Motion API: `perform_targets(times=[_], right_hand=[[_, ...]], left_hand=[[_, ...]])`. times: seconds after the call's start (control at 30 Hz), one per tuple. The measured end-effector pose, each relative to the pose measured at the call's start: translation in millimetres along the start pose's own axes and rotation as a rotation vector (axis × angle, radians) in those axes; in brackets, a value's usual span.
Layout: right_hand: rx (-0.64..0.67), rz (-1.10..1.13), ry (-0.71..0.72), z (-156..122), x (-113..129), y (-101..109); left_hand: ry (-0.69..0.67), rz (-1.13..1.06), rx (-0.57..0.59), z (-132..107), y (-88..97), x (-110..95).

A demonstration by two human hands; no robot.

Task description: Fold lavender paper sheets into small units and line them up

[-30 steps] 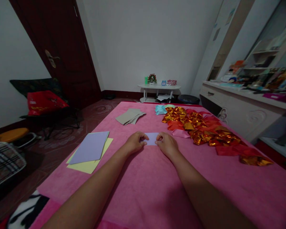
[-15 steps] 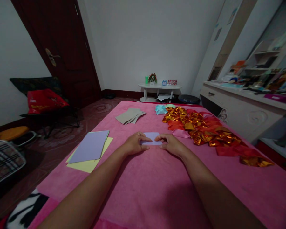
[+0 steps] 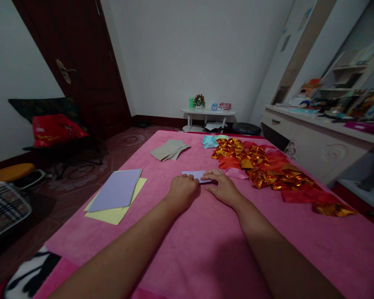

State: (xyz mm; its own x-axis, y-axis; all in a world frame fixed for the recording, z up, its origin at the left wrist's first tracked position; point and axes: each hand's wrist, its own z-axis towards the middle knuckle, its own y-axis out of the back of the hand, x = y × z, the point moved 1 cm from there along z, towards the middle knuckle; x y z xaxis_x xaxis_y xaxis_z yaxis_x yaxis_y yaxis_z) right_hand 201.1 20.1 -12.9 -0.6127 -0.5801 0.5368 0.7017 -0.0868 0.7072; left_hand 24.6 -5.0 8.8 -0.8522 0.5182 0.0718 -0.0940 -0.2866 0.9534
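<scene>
Lilac paper (image 3: pixel 190 173): mid pink cloth (image 3: pixel 199 253), nearer far edge | left hand (image 3: pixel 183 190): curled over paper's near side — grip hidden, can't tell | right hand (image 3: pixel 222 187): thumb, fingers parted — fingertips on paper's right end | grey cards (image 3: pixel 169 150): near cloth's far left corner

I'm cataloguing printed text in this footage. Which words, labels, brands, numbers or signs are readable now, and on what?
None can be read.
Red bag: yellowish marks, too blurred.
Small blue item on the white table: any markings too small.
Lilac paper by the left hand: none visible.
</scene>
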Motion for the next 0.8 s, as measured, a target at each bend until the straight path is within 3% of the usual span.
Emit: perform_targets(times=[0.33,0.57,0.8], right_hand=[[-0.026,-0.392,0.130,4,26,-2],[-0.043,-0.465,0.190,2,29,4],[-0.117,-0.346,0.131,1,19,9]], left_hand=[[-0.035,-0.057,-0.174,3,-3.8,7],[-0.002,-0.059,-0.197,3,-1.7,15],[0.051,-0.143,-0.259,-2,-5.0,34]])
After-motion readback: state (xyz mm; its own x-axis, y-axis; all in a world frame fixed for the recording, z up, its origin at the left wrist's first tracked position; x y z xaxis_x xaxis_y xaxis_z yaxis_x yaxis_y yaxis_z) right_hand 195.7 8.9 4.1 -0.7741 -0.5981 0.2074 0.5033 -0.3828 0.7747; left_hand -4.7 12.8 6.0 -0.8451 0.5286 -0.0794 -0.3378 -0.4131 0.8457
